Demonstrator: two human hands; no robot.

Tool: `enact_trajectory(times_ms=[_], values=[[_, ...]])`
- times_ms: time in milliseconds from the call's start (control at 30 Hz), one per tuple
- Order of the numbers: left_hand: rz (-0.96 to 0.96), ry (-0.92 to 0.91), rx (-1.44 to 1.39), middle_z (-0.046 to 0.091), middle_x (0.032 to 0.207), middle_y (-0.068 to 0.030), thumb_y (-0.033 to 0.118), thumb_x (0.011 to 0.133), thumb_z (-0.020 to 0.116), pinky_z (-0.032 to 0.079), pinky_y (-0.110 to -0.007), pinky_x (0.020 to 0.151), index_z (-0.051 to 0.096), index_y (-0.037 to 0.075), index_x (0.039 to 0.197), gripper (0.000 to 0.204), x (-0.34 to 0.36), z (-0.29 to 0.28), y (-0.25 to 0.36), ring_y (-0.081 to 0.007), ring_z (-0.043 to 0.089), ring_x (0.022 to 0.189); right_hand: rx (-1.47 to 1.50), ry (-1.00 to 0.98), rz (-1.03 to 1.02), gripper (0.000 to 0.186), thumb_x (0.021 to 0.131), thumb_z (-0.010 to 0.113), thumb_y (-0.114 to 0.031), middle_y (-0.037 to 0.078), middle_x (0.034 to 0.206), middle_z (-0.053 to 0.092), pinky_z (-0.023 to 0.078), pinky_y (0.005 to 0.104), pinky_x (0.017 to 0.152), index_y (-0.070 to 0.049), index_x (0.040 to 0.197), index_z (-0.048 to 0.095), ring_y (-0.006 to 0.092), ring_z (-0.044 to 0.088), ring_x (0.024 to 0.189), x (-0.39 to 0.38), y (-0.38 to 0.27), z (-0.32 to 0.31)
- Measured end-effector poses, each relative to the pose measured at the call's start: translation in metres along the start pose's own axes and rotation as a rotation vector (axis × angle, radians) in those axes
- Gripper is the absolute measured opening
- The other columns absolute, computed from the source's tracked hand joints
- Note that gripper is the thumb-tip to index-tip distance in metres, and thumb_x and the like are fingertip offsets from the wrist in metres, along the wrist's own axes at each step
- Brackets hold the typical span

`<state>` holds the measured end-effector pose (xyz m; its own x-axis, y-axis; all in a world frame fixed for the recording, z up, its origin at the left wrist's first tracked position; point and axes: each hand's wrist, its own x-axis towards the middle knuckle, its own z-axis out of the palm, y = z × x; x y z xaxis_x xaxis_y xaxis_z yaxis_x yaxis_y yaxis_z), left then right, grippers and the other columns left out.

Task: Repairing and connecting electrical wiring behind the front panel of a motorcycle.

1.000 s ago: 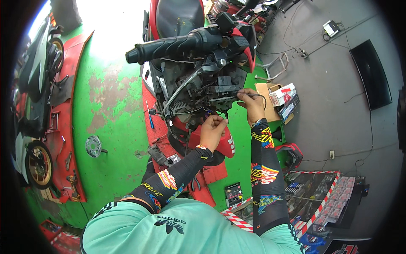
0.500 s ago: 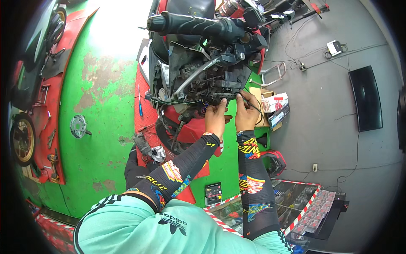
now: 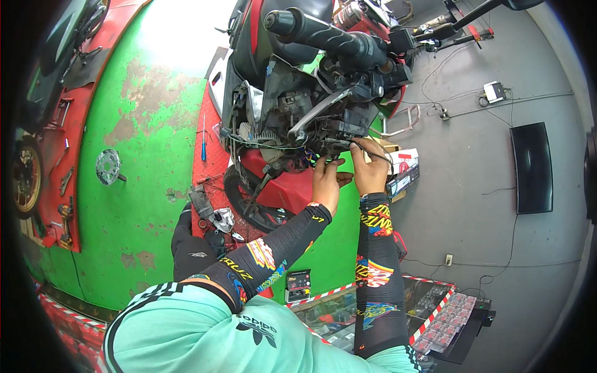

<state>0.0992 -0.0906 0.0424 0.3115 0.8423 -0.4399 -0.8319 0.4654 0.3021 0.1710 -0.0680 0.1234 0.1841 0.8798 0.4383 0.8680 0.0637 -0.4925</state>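
Observation:
In the head view, a motorcycle stands with exposed components (image 3: pixel 292 105) below its handlebar grip (image 3: pixel 317 37) and a red fender (image 3: pixel 270 180) beneath. My right hand (image 3: pixel 370 168) is closed on a thin black cable (image 3: pixel 387 158), which loops down behind it, at the right side of the exposed parts. My left hand (image 3: pixel 326 180) is just left of it and slightly lower, fingers bent at bundled coloured wires (image 3: pixel 311 156) under the parts; what its fingertips hold is hidden or too small to name.
A blue screwdriver (image 3: pixel 203 146) lies on the red platform (image 3: pixel 204 105). A metal disc (image 3: pixel 107 168) lies on the green floor. Another motorcycle (image 3: pixel 46 74) is at left, boxes (image 3: pixel 404 165) at right, a black screen (image 3: pixel 530 168) on the grey wall, and a glass display case (image 3: pixel 423 301) below.
The view has shifted. My left hand has changed its finger position at the wires, its fingers now angled more upward. My right hand stays on the black cable at the same part.

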Motion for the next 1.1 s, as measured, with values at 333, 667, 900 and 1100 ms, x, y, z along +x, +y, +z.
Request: enact_trajectory(times_ms=[333, 667, 900, 1100], values=[[0.025, -0.034, -0.017, 0.068, 0.100, -0.0118, 0.023, 0.107, 0.045, 0.057, -0.030, 0.066, 0.049, 0.006, 0.127, 0.027, 0.004, -0.011, -0.002, -0.0171, 0.066, 0.069, -0.097, -0.116, 0.111, 0.027, 0.099, 0.060, -0.024, 0.015, 0.100, 0.072, 0.051, 0.0352, 0.084, -0.001, 0.100, 0.073, 0.0284, 0.068, 0.092, 0.005, -0.004, -0.001], [-0.093, -0.161, -0.239, 0.067, 0.085, -0.0113, 0.027, 0.106, 0.048, 0.054, -0.035, 0.062, 0.050, 0.009, 0.114, 0.020, 0.011, -0.012, 0.001, -0.0213, 0.065, 0.063, -0.078, 0.015, 0.160, 0.019, 0.094, 0.068, -0.020, 0.011, 0.089, 0.071, 0.050, 0.0308, 0.076, -0.001, 0.097, 0.069, 0.0217, 0.067, 0.082, -0.001, -0.016, 0.009], [-0.022, -0.067, -0.100, 0.068, 0.083, -0.0095, 0.023, 0.104, 0.053, 0.054, -0.031, 0.058, 0.057, 0.005, 0.111, 0.019, 0.015, -0.013, -0.003, -0.0180, 0.066, 0.060, -0.007, -0.066, 0.051, 0.021, 0.093, 0.071, -0.020, 0.010, 0.094, 0.071, 0.051, 0.0303, 0.081, 0.000, 0.100, 0.071, 0.0206, 0.067, 0.090, 0.003, 0.004, 0.004], [0.068, -0.031, 0.049, 0.072, 0.086, -0.0126, 0.023, 0.103, 0.055, 0.055, -0.029, 0.058, 0.060, 0.002, 0.101, 0.022, 0.021, -0.020, -0.002, -0.0174, 0.066, 0.059, -0.224, -0.095, 0.037, 0.027, 0.093, 0.070, -0.026, 0.015, 0.094, 0.072, 0.051, 0.0326, 0.081, 0.000, 0.097, 0.073, 0.0247, 0.068, 0.087, 0.008, -0.005, 0.000]])
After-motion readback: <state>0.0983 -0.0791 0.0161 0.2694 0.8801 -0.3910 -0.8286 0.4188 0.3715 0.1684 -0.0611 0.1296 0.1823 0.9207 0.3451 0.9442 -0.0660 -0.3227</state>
